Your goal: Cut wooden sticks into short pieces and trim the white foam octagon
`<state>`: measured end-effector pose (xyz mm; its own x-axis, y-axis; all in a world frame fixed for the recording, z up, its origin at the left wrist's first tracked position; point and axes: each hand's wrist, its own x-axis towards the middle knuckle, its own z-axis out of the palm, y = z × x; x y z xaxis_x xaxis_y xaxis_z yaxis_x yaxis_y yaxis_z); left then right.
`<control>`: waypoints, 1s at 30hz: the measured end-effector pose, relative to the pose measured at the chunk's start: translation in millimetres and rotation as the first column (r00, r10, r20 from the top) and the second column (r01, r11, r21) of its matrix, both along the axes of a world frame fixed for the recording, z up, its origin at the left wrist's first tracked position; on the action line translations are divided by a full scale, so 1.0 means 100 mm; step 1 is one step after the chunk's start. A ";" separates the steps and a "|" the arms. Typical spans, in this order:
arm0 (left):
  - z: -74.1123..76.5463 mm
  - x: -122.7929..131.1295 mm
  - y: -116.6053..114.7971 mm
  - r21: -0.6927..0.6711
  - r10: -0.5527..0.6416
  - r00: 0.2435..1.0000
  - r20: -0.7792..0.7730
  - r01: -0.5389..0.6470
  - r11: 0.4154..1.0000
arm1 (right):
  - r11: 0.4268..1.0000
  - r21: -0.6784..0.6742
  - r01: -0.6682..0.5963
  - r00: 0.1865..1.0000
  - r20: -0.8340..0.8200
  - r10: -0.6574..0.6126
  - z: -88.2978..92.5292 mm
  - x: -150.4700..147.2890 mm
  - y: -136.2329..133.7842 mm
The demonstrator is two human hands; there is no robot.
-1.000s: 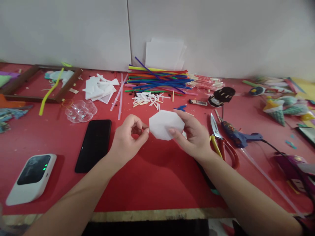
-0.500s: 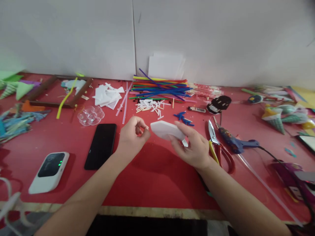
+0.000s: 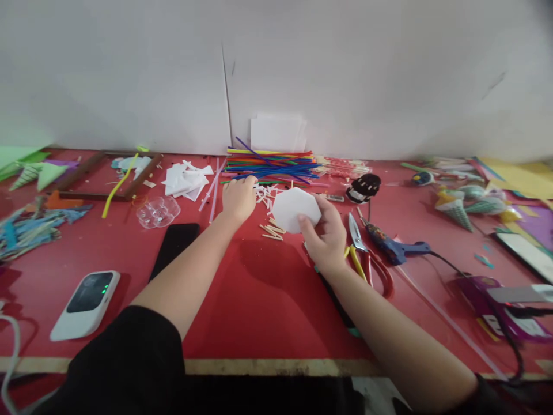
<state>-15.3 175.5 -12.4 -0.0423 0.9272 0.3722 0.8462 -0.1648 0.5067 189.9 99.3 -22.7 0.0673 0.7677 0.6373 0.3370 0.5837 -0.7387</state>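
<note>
My right hand (image 3: pixel 326 233) holds a white many-sided paper piece (image 3: pixel 295 210) between thumb and fingers, its flat face toward me. Farther left, my left hand (image 3: pixel 240 199) reaches over the back of the red table, beside a pile of short white sticks (image 3: pixel 264 193). Its fingertips are mostly hidden behind the hand, so what it touches does not show. Just behind lies a bundle of coloured pipe cleaners (image 3: pixel 276 165). Several short pale wooden sticks (image 3: pixel 272 230) lie below the paper's left edge.
Scissors (image 3: pixel 358 239) and a glue gun (image 3: pixel 391 243) lie right of my right hand. On the left are a black phone (image 3: pixel 175 248), a white device (image 3: pixel 86 305), a clear plastic tray (image 3: pixel 158 212) and white paper scraps (image 3: pixel 185 180). A wall (image 3: pixel 345 75) stands behind.
My left hand has moved forward, away from the paper, toward the stick pile. My right hand has turned the paper so its broad face shows. The view has shifted, and the pale sticks have come into sight.
</note>
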 end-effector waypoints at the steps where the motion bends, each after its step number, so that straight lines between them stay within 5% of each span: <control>1: 0.00 -0.02 0.00 0.008 -0.018 1.000 -0.003 0.018 1.000 | 1.000 -0.003 -0.017 1.000 -0.009 0.017 0.00 0.00 0.00; 5: 0.03 -0.08 -0.04 0.004 -0.032 0.998 0.061 0.032 0.999 | 0.997 -0.040 -0.064 0.998 -0.027 0.063 -0.02 0.00 0.01; 8: 0.06 -0.09 -0.20 -0.046 -0.038 0.965 0.261 0.052 0.998 | 0.988 -0.096 -0.123 0.992 -0.039 0.120 -0.03 0.00 -0.01; 10: 0.09 -0.09 -0.42 -0.068 -0.135 0.757 0.639 0.231 0.971 | 0.971 -0.147 -0.190 0.981 -0.053 0.184 -0.03 -0.01 -0.04; 12: 0.11 -0.10 -0.67 -0.055 -0.238 0.611 0.755 0.421 0.905 | 0.949 -0.192 -0.250 0.968 -0.060 0.243 -0.02 -0.02 -0.08; 14: 0.12 -0.12 -0.91 -0.047 -0.282 0.572 0.771 0.492 0.869 | 0.929 -0.224 -0.296 0.955 -0.063 0.290 0.01 -0.04 -0.11; 22: 0.06 -0.20 -1.23 -0.104 -0.059 0.496 0.866 0.295 0.950 | 0.919 -0.245 -0.308 0.951 -0.052 0.305 0.01 -0.03 -0.12; 30: 0.06 -0.24 -1.33 -0.050 -0.107 0.511 0.853 0.283 0.958 | 0.905 -0.256 -0.340 0.928 0.064 0.367 -0.02 0.01 -0.13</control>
<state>-39.6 42.6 -6.3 -0.0612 0.9919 0.1116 -0.0249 -0.1133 0.9932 190.9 86.8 -24.9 -0.2956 0.8569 0.4222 0.2267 0.4922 -0.8404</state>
